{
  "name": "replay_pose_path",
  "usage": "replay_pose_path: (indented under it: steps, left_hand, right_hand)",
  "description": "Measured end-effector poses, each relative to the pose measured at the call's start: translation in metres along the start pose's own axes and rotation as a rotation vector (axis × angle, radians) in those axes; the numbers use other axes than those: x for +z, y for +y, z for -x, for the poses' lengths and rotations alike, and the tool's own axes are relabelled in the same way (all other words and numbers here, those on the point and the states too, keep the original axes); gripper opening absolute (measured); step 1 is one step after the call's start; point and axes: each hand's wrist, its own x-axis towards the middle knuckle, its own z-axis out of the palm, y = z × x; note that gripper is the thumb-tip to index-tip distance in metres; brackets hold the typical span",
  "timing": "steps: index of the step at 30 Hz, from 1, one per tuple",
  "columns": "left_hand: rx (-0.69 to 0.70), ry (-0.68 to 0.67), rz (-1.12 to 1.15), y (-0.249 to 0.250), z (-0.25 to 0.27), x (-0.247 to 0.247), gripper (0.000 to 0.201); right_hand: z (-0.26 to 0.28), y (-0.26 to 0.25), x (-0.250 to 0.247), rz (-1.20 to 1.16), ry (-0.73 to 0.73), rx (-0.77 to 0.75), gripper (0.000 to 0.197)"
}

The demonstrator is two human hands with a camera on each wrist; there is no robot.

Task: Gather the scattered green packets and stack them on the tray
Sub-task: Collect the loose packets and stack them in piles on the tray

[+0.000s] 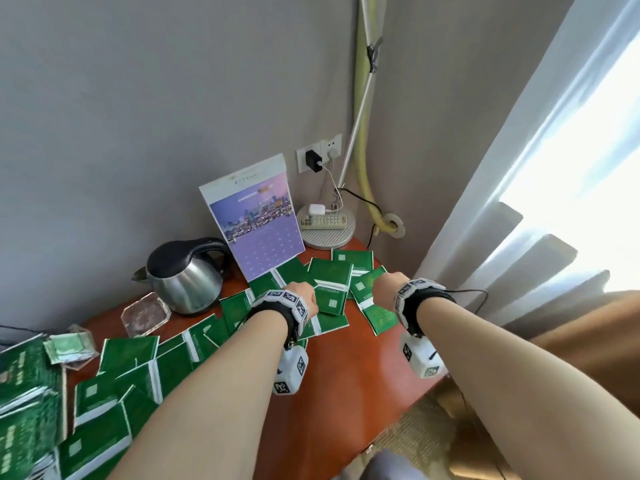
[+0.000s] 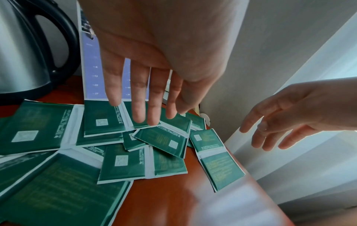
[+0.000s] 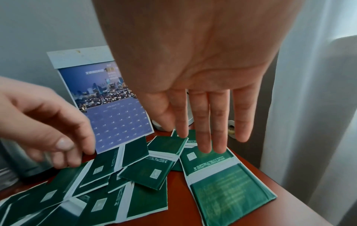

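Several green packets with white strips lie scattered over the red-brown table (image 1: 346, 368), some overlapping. A tilted packet (image 1: 331, 284) lies between my two hands. My left hand (image 1: 306, 299) hovers over the packets in front of the calendar, fingers straight (image 2: 139, 110) and holding nothing. My right hand (image 1: 382, 287) hangs over a folded pair of packets (image 3: 207, 159) near the table's right edge, fingers straight and empty. At the far left a pile of green packets (image 1: 24, 393) sits on what looks like a tray with a pale rim (image 1: 64, 403).
A steel kettle (image 1: 185, 277) stands at the back left, beside a leaning calendar (image 1: 258, 216). Two glass dishes (image 1: 145, 315) sit left of the kettle. A round white base with a remote (image 1: 327, 225) fills the back corner. Curtains (image 1: 519, 202) hang at the right.
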Motion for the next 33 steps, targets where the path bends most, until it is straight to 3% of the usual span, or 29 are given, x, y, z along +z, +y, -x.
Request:
replay_pose_path:
  steps: [6, 12, 17, 21, 24, 27, 30, 33]
  left_hand:
    - [-0.054, -0.066, 0.038, 0.000, -0.040, 0.009, 0.024]
    - [-0.136, -0.116, 0.073, -0.001, -0.072, 0.029, 0.023]
    - [-0.116, -0.161, 0.051, 0.002, -0.096, 0.034, 0.024]
    - [-0.069, -0.074, 0.066, 0.007, -0.125, 0.020, 0.018]
    - [-0.003, 0.007, 0.051, 0.017, -0.151, 0.011, 0.014]
    - [0.077, 0.046, -0.009, 0.025, -0.179, 0.010, 0.037]
    - [0.157, -0.003, -0.192, 0.024, -0.201, 0.013, 0.062]
    - [0.159, -0.059, -0.268, 0.026, -0.217, 0.011, 0.067]
  right_hand:
    - [-0.042, 0.011, -0.004, 0.028, -0.081, -0.034, 0.035]
    - [-0.092, 0.022, 0.007, 0.102, -0.163, -0.075, 0.032]
    - [-0.132, 0.025, 0.014, 0.176, -0.232, -0.160, 0.034]
    - [-0.142, 0.021, 0.004, 0.224, -0.197, -0.240, 0.021]
    - [-0.153, 0.023, 0.000, 0.228, -0.187, -0.280, 0.023]
    - [-0.162, 0.029, 0.003, 0.208, -0.198, -0.335, 0.032]
    - [-0.168, 0.035, 0.008, 0.208, -0.201, -0.357, 0.045]
    - [-0.175, 0.039, 0.011, 0.224, -0.145, -0.382, 0.055]
